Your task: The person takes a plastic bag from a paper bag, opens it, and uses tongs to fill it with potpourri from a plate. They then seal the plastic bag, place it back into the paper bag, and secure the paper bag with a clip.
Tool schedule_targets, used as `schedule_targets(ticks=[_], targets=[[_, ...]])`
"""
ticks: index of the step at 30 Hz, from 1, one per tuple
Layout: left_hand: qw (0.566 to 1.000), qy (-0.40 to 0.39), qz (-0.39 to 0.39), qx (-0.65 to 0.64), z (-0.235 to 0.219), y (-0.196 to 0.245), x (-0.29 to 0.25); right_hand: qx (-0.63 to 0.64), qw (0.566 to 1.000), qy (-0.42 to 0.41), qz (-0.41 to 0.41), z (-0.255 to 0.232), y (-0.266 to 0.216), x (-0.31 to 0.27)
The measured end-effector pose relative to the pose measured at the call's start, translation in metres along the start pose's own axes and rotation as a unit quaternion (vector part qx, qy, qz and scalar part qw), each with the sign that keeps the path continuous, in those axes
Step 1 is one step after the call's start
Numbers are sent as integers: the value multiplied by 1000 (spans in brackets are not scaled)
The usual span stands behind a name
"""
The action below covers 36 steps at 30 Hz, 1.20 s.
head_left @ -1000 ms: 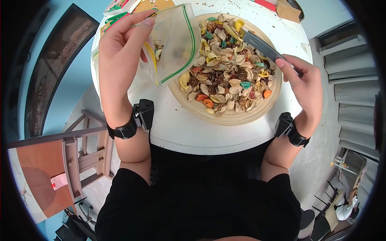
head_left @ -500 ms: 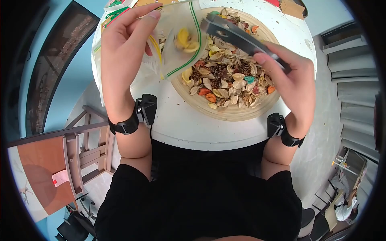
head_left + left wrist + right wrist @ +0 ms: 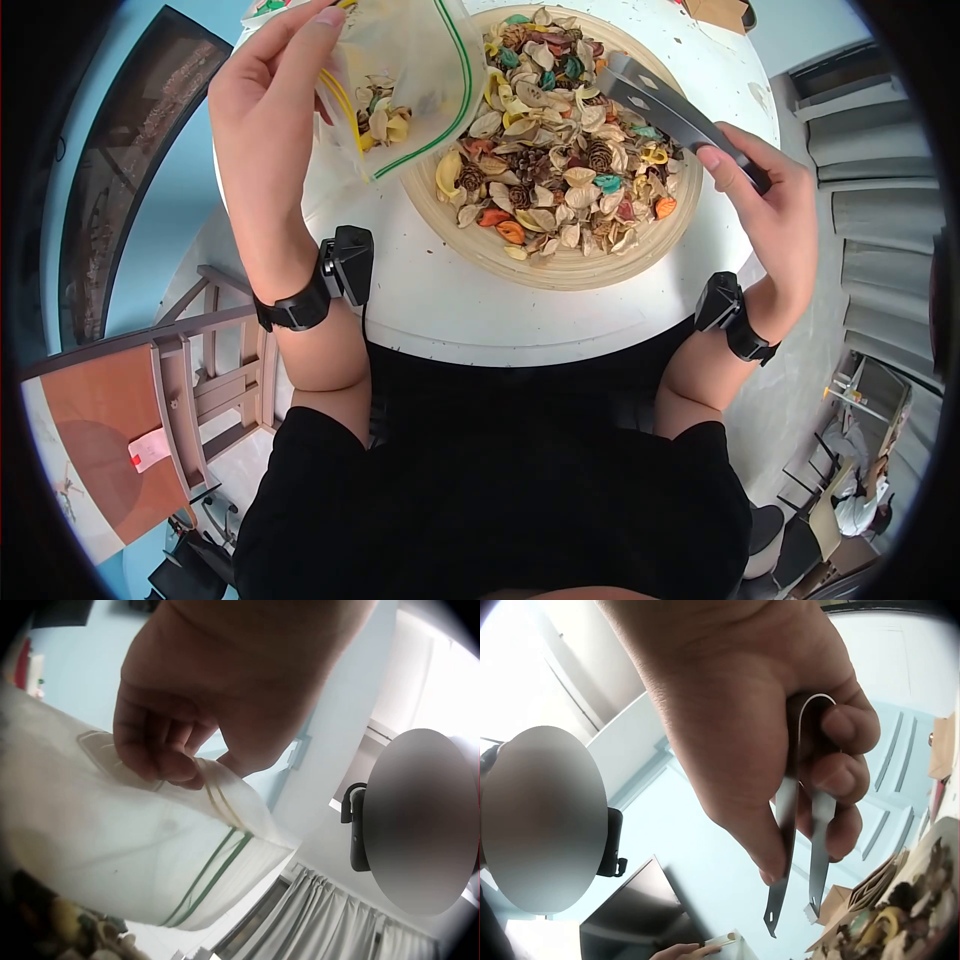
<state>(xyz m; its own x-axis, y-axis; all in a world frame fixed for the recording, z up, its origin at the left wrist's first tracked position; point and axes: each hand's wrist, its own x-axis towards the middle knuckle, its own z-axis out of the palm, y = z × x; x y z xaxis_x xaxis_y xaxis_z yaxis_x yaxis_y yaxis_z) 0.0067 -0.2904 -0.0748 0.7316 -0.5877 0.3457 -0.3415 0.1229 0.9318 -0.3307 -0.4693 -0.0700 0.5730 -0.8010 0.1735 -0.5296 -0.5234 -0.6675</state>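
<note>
My left hand (image 3: 262, 125) pinches the edge of a clear zip bag (image 3: 415, 60) with green and yellow seal lines, held up by the left side of a round wooden plate (image 3: 560, 277). Some dried petals (image 3: 384, 118) show inside the bag. In my right hand (image 3: 768, 200) are flat metal tongs (image 3: 680, 115), reaching over the plate's right part. The right wrist view shows the tongs' tips (image 3: 771, 921) apart, nothing between them. Dried petals, small pine cones and coloured pieces heap the plate, a potpourri mix (image 3: 570, 150).
The plate stands on a round white table (image 3: 480, 335) with crumbs scattered on it. A brown paper bag (image 3: 718, 14) is at the far right edge. Grey curtains (image 3: 880, 220) hang to the right, and a brown wooden frame (image 3: 225, 395) stands on the floor at left.
The tongs swung left to the bag, where yellow pieces showed through the plastic, then came back right over the plate. My left hand and the bag shifted slightly left.
</note>
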Motion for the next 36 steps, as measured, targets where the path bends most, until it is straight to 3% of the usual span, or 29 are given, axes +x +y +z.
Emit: schedule_targets(ticks=[4, 16, 22, 31, 36], targets=[[1000, 25, 5, -4, -3, -1, 2, -94, 994, 4, 61, -7, 4, 3], [1000, -2, 11, 5, 4, 4, 0, -13, 999, -47, -2, 4, 2, 5], [1000, -13, 5, 10, 5, 6, -1, -35, 998, -44, 11, 6, 2, 10], [1000, 12, 9, 4, 0, 2, 0, -126, 990, -4, -55, 22, -3, 15], [1000, 16, 3, 9, -2, 1, 1, -113, 992, -11, -49, 20, -7, 16]])
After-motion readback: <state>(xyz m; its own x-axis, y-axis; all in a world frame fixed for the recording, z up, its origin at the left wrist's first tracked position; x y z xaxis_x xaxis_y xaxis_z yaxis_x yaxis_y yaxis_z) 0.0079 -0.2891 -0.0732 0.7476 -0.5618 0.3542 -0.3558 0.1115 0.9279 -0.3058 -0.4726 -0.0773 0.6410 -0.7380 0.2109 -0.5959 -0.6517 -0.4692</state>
